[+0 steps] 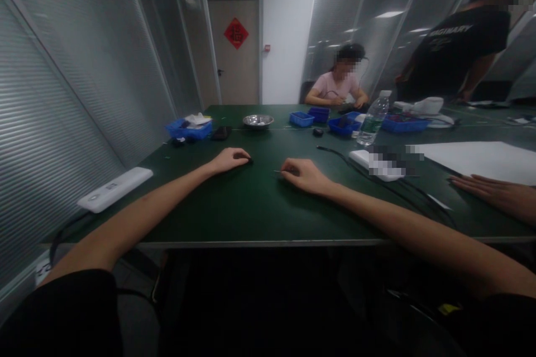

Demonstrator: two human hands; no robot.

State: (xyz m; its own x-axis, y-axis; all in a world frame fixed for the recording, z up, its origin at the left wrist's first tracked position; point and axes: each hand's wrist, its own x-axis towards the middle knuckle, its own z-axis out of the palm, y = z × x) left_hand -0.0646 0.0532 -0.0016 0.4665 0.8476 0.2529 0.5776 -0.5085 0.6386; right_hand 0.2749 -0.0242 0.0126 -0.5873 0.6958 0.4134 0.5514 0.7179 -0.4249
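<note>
Two bare hands rest on a dark green table (251, 206), head view, both forearms reaching in from the near edge.

Left hand (229, 159): palm down toward the middle of the surface, fingers curled together; the fingertips cover a small dark object (250, 160), too small to identify.

Right hand (302, 174): just beside the left, apart from it, knuckles up, thumb and forefinger pinched on a thin pin-like piece (277, 171) whose tip points toward the left hand. What the piece is cannot be told.

Left edge of the surface: white power strip (115, 188) lying flat, a cable hanging from its near end.

Far left part: blue bin (189, 129) holding white scraps; a black flat item (221, 133) just beside it.

Far middle: steel bowl (258, 120); further blue trays (307, 118) near it; a small black knob-like item (317, 131) in front of them.

Right half: clear water bottle (372, 119), upright; white flat box (377, 163) with a black cable (335, 152) running past it; large white sheet (481, 159) toward the right edge.

Right edge, near: another person's hand (494, 192), flat on the surface, fingers together.

Far edge: a seated person in a pink top (337, 85), hands at a tray; a standing person in a black shirt (456, 50) at the far right corner.
</note>
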